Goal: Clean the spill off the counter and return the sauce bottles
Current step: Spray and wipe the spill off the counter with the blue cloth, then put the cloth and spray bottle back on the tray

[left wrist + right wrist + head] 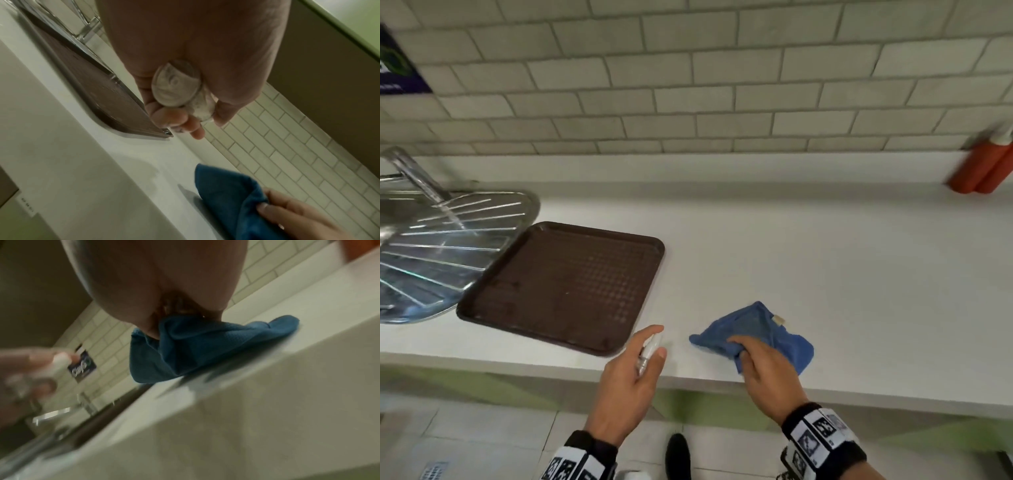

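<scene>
**Cloth and spray bottle at the desk edge**

Head view: the right hand grips a crumpled blue cloth that lies on the white desk near its front edge; a small pale tag shows at the cloth's far corner. The left hand is curled round a small clear spray bottle, index finger laid along its top, just beside the near right corner of a brown tray. The tray lies flat on the desk, its left corner touching or overlapping a steel drainer. Two red sauce bottles with pale caps stand side by side at the far right against the tiled wall, well apart from the hands.

Left wrist view: fingers and thumb wrap the bottle, whose round clear base faces the camera. The tray lies beyond it. Lower down, the cloth is pinched by the right hand.

Right wrist view: the right hand's fingers bunch the cloth, which is deep blue, woven and folded, resting on the desk. The left hand with the bottle is blurred at the left.
</scene>
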The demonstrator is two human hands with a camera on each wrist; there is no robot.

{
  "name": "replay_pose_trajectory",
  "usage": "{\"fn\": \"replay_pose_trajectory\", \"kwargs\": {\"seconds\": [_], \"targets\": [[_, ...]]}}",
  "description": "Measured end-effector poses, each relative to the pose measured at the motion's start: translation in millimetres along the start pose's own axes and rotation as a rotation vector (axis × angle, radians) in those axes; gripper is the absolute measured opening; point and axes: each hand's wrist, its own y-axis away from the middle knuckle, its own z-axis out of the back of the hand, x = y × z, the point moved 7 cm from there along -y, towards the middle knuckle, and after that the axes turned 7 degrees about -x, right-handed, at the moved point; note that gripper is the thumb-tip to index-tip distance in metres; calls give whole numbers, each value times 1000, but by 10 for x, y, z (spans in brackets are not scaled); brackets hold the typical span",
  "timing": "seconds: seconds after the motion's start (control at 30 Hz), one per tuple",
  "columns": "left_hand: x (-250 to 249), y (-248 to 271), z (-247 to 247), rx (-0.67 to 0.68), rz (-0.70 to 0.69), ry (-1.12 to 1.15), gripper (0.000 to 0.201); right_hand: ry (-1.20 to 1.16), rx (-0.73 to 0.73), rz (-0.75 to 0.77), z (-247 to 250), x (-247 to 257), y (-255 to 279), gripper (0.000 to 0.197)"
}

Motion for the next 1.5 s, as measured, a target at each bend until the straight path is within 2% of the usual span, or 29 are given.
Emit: {"fn": "replay_pose_trajectory", "kwargs": {"seconds": [0.07,0.17,0.37,0.5,0.77,0.87,0.93,1.07,1.17,1.27,1.37,1.43,1.5], "targets": [[37,4,81,-13,16,20,28,-160,-56,-95,128,86,-102,29],[71,-84,178,-21,40,72,27,-397,-73,-192,224,260,-329,31],[153,-477,494,-80,26,191,31,-730,99,-375,16,780,-806,22],[317,-823,932,-132,27,214,33,-847,214,-412,-336,1246,-1132,16],[1091,-1463,1874,-262,114,193,33,-908,376,-370,-1400,2071,-1914,21],[1347,-1650,2118,-276,153,171,36,-985,417,-464,-1798,2141,-2153,23],[1514,-1771,2224,-278,177,160,38,-989,411,-558,-2016,2018,-2270,20],[1771,-1977,2317,-283,223,127,51,-857,331,-680,-2192,1590,-2416,20],[1799,-2136,2324,-247,242,66,47,-716,268,-702,-2113,1343,-2475,14],[1701,-2356,2295,-218,193,16,27,-374,354,-536,-1998,1235,-2497,61],[1621,-2594,2255,-224,127,4,21,-4,393,-347,-1945,1254,-2444,104],[1642,-2742,2200,-219,104,50,21,186,391,-299,-1943,1295,-2380,109],[1694,-2879,2147,-230,63,51,23,330,348,-242,-1935,1323,-2323,99]]}}
